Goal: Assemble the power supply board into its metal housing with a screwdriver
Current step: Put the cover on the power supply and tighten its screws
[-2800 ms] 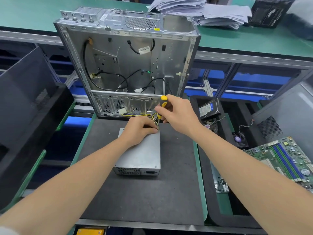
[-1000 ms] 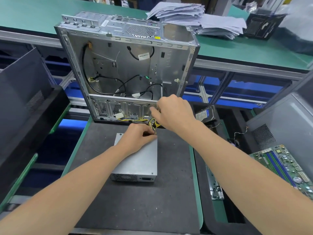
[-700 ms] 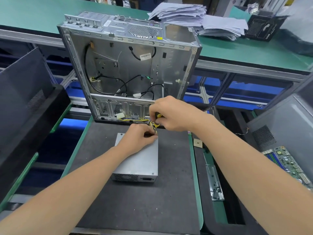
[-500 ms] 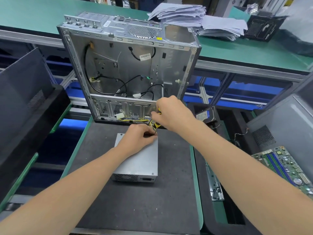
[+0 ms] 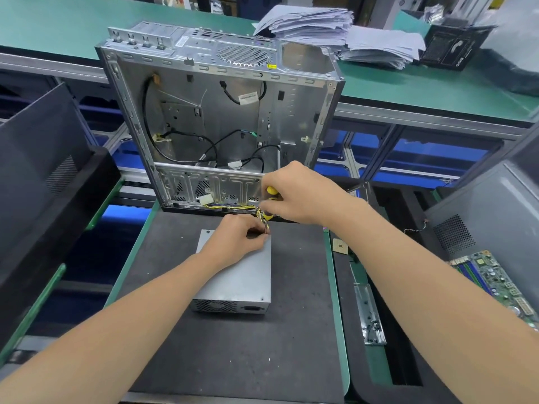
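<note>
The right hand (image 5: pixel 300 196), just right of the frame's centre, is curled round the yellow handle of a screwdriver (image 5: pixel 271 191). It holds the tool nearly upright, with the dark shaft pointing down. Just below and to the left, the left hand (image 5: pixel 239 239) rests on the far end of the power supply box (image 5: pixel 242 275). Its fingertips are bunched close around the lower shaft, but whether they actually pinch it or something small cannot be told.

The power supply box is a grey metal case lying flat at the centre of the frame on a dark work mat (image 5: pixel 233 345). Its vented end faces the viewer, and the screwdriver tip meets its far right corner. A bundle of yellow and black wires (image 5: pixel 233 206) runs from that corner leftward along the foot of an open computer chassis (image 5: pixel 218 112). The chassis stands upright just behind the mat, filling the upper centre, with black cables looped inside.

A black panel (image 5: pixel 38 170) leans at the left edge. At the right edge are a grey case panel (image 5: pixel 490 205) and, below it, a green motherboard (image 5: pixel 493 281). A narrow metal bracket (image 5: pixel 369 316) lies right of the mat. At the upper right, a stack of papers (image 5: pixel 335 27) sits on a green bench (image 5: pixel 58 24).
</note>
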Available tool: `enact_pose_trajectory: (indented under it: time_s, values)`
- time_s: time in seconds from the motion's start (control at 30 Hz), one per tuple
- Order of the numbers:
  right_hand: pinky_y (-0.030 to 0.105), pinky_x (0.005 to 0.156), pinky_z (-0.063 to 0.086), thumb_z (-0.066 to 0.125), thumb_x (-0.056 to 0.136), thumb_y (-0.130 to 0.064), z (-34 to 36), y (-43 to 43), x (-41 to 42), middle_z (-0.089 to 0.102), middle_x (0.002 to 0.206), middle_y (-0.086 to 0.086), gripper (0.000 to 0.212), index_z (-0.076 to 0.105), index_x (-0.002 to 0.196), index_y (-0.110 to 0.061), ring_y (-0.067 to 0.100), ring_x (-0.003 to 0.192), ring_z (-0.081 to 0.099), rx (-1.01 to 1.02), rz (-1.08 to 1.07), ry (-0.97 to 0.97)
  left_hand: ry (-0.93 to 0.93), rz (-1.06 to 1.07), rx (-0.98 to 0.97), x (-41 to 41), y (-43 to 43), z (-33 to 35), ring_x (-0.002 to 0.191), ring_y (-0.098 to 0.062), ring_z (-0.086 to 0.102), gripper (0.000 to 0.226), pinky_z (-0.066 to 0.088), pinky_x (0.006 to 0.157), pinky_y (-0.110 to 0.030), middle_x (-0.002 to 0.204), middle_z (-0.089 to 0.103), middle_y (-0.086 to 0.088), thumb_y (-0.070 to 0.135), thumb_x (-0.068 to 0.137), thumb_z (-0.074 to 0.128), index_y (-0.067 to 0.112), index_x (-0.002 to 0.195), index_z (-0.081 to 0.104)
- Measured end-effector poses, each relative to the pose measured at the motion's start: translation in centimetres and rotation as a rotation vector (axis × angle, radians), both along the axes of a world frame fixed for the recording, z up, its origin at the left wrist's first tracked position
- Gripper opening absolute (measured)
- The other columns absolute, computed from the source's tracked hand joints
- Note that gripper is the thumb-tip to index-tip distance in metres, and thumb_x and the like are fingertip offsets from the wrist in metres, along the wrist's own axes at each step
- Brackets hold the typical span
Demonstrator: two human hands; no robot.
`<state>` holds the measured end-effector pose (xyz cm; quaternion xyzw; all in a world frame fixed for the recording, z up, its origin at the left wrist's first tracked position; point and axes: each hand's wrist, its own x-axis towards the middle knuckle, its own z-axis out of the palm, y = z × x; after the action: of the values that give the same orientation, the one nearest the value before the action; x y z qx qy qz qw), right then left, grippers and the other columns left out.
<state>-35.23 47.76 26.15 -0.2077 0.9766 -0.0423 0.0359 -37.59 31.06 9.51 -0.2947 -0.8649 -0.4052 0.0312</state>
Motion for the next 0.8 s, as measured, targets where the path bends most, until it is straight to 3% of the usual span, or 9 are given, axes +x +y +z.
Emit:
enact_pose_trajectory:
  time_s: [0.1,0.23,0.33,0.4,0.47,0.53,0.6,0.67,0.8]
  values:
    - [0.031,0.049,0.025,0.061,0.1,-0.042,-1.5,-0.3,-0.1,0.039,0.068,0.003,0.048,0.037,0.067,-0.016,0.031,0.064,0.047,-0.106,-0.293,0.055,-0.014,0.011,0.011,0.0,0.0,0.0,0.084,0.005,0.065,0.008,0.042,0.079,-0.003,0.087,0.075,0.012,0.014,0.084,0.079,0.018,0.092,0.08]
    - [0.034,0.061,0.034,0.057,0.099,-0.053,-2.1,-0.7,0.2,0.039,0.067,0.002,0.052,0.042,0.063,-0.019,0.034,0.072,0.05,-0.083,-0.459,0.135,-0.024,0.03,0.018,0.1,0.0,0.1,0.087,0.002,0.065,0.007,0.042,0.078,-0.003,0.085,0.076,0.011,0.014,0.084,0.079,0.018,0.09,0.08]
    - [0.034,0.065,0.042,0.061,0.098,-0.052,-0.9,0.3,0.3,0.058,0.088,0.004,0.037,0.068,0.087,-0.018,0.03,0.084,0.061,-0.068,-0.227,0.1,-0.027,0.026,0.018,0.1,0.1,0.2,0.082,0.004,0.064,0.005,0.042,0.075,-0.003,0.081,0.074,0.012,0.014,0.084,0.08,0.017,0.088,0.08]
    - [0.036,0.075,0.048,0.068,0.096,-0.031,0.5,1.2,0.4,0.059,0.107,-0.002,0.011,0.068,0.103,-0.022,0.021,0.095,0.061,-0.05,0.058,-0.02,-0.025,0.017,0.016,0.1,0.1,0.2,0.08,0.004,0.064,0.004,0.042,0.073,-0.005,0.079,0.072,0.015,0.014,0.084,0.08,0.018,0.086,0.079]
    - [0.033,0.084,0.048,0.066,0.095,-0.011,1.2,1.5,0.2,0.062,0.111,-0.004,0.018,0.069,0.109,-0.022,0.017,0.104,0.057,-0.005,0.198,-0.123,-0.015,0.013,0.007,0.1,0.0,0.2,0.079,0.0,0.065,0.004,0.043,0.072,-0.006,0.079,0.072,0.014,0.014,0.083,0.079,0.018,0.085,0.079]
    - [0.033,0.082,0.048,0.065,0.096,-0.01,1.3,1.3,0.0,0.065,0.109,-0.004,0.019,0.069,0.11,-0.022,0.017,0.106,0.054,0.004,0.152,-0.133,-0.01,0.013,0.003,0.1,0.1,0.2,0.08,-0.001,0.065,0.006,0.044,0.073,-0.006,0.08,0.072,0.014,0.013,0.082,0.079,0.017,0.086,0.079]
    - [0.033,0.068,0.046,0.068,0.097,-0.023,1.0,0.8,-0.1,0.067,0.099,-0.001,0.01,0.069,0.107,-0.02,0.019,0.099,0.053,0.028,0.086,-0.072,-0.017,0.014,0.008,0.1,0.1,0.2,0.081,-0.001,0.066,0.009,0.047,0.076,-0.008,0.084,0.074,0.012,0.011,0.081,0.079,0.016,0.088,0.08]
    - [0.032,0.055,0.045,0.068,0.096,-0.034,0.5,0.1,0.0,0.063,0.082,0.003,0.021,0.066,0.095,-0.013,0.024,0.086,0.062,-0.009,-0.028,-0.032,-0.034,0.02,0.012,0.2,0.0,0.2,0.082,-0.002,0.068,0.012,0.049,0.078,-0.01,0.086,0.076,0.011,0.01,0.08,0.078,0.016,0.09,0.08]
    - [0.034,0.055,0.049,0.06,0.096,-0.032,-0.8,-1.1,0.0,0.056,0.071,0.006,0.039,0.045,0.067,-0.012,0.03,0.061,0.06,-0.089,-0.304,-0.003,-0.048,0.034,0.043,0.2,0.1,0.4,0.083,0.003,0.067,0.009,0.047,0.08,-0.006,0.085,0.075,0.013,0.011,0.081,0.081,0.016,0.088,0.081]
